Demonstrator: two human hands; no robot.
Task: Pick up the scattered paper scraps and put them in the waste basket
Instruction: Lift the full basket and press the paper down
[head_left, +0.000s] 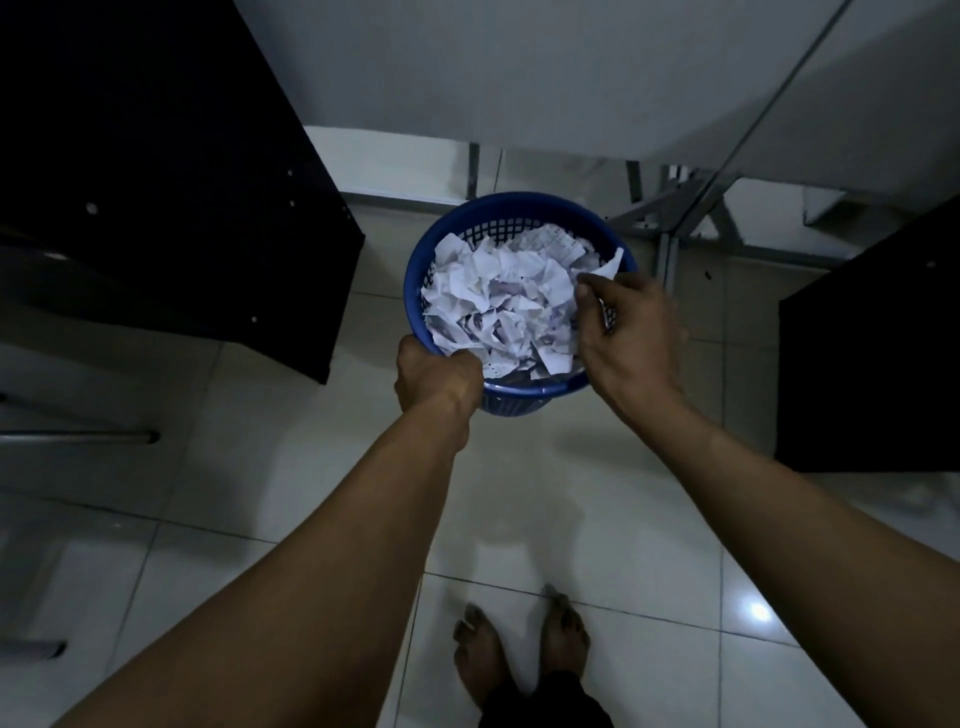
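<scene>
Feet (519, 654) stand bare on the tiled floor (597, 493) at the near edge of my view, and the tiles around them show no loose paper that I can make out. Further out, my left hand (434, 376) is curled tight around the near rim of the blue waste basket (519, 205), seemingly steadying or carrying it. My right hand (626, 330) hangs over the basket's right side, thumb and fingers pinching one white paper scrap (608, 267) just above the rim. Inside, the paper scraps (498, 301) are heaped nearly to the top, crumpled and torn. Beyond the basket stands a pale wall panel (519, 78) with metal legs beneath, and dark furniture (156, 182) flanks both sides. I judge the job nearly done: most scraps are in, and what is left is dropping the pinched piece. A faint pale patch by the right-hand cabinet might be another scrap, but the dimness keeps me from telling.
</scene>
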